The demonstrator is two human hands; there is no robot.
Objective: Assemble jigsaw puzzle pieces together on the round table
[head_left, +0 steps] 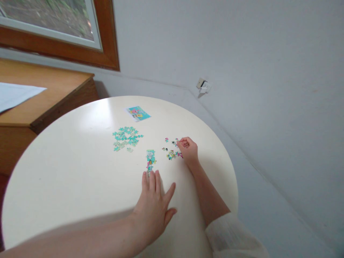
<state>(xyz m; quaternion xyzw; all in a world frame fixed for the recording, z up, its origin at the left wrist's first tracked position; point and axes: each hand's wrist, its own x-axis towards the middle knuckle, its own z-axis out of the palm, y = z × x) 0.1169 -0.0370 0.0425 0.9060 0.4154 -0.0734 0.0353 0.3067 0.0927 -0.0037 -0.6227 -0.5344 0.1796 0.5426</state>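
Observation:
A narrow strip of joined jigsaw puzzle pieces (151,157), showing a teal cartoon figure, lies on the white table. My left hand (153,204) is flat and open, its fingertips on the strip's near end, which they partly cover. To the right, my right hand (189,150) is closed in a pinch at a small group of mixed-colour puzzle pieces (171,154). A small puzzle piece (174,143) shows at its fingertips; the fingers hide part of it. A larger heap of teal and pale green loose pieces (126,137) lies left of the strip.
A colourful picture card (138,113) lies toward the round table's (80,172) far edge. Left of the table stands a wooden cabinet (61,86) with a pale sheet (18,94) on it. A wall socket with a plug (204,86) is behind, near a wood-framed window (109,43).

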